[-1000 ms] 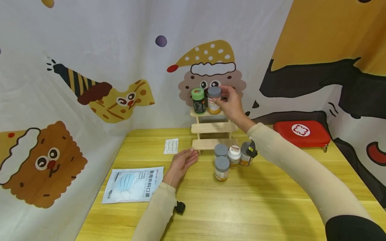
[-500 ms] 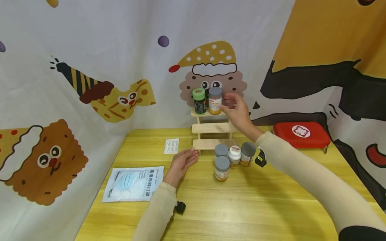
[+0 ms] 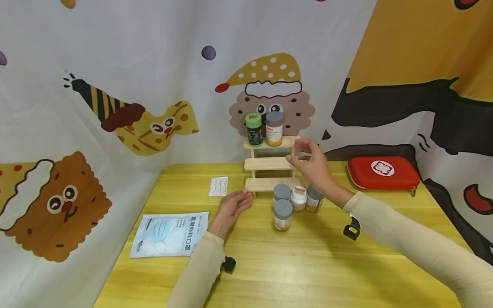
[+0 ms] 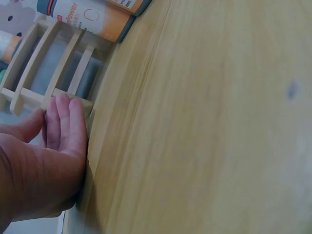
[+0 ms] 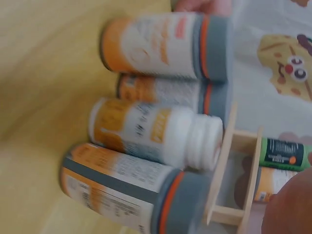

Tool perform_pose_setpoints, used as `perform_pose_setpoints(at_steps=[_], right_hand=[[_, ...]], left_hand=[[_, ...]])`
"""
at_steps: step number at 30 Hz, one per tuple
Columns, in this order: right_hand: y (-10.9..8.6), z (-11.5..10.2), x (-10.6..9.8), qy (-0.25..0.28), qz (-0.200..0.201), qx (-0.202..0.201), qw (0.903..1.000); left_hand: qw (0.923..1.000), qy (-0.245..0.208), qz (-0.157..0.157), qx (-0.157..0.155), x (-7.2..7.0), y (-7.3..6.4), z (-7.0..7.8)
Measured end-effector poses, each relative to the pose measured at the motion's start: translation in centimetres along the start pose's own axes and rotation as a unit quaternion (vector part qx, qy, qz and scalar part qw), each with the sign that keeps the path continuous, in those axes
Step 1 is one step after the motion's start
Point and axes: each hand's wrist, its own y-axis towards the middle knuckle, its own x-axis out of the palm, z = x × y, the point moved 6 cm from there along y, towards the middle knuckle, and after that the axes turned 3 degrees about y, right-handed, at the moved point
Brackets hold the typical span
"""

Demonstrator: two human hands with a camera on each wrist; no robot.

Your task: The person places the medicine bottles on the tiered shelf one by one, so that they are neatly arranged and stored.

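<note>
A three-step wooden display rack (image 3: 269, 164) stands at the back of the table. On its top step are a green-capped dark bottle (image 3: 254, 130) and a grey-capped pill bottle (image 3: 274, 129), side by side. My left hand (image 3: 230, 212) pinches the lower left corner of the rack, thumb and index finger together at the lowest step's end. Beside the right end of the middle step, my right hand (image 3: 313, 164) has parted thumb and fingers and holds nothing. Below it stand several grey-capped pill bottles (image 3: 283, 215) and one white pill bottle (image 3: 298, 199).
A red first-aid case (image 3: 383, 173) lies at the back right. On the left are a face-mask packet (image 3: 168, 234) and a small white printed slip (image 3: 218, 186). A cartoon-printed curtain (image 3: 185, 77) hangs behind the table (image 3: 269, 273).
My right hand has let go of the grey-capped pill bottle on the top step, then moved down and to the right. My left hand stays at the rack's corner.
</note>
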Motion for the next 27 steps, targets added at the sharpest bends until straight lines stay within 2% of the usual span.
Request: perform_pose_setpoints(at_steps=[6, 15, 23, 27], right_hand=[[-3.0, 0.1, 0.7, 0.021, -0.035, 0.023, 0.9989], [-6.6, -0.9, 0.7, 0.034, -0.080, 0.016, 0.9961], [-9.2, -0.9, 1.0, 0.053, -0.097, -0.016, 0.9938], [-10.4, -0.7, 1.0, 0.029, -0.106, -0.035, 0.9933]], left_hand=[[1.0000, 0.003, 0.004, 0.000, -0.5, 0.0, -0.3], [0.9999, 0.010, -0.006, 0.005, 0.0, 0.4, -0.2], [0.9999, 0.006, -0.013, -0.002, -0.2, 0.4, -0.3], [0.9999, 0.006, -0.009, 0.000, 0.0, 0.2, -0.3]])
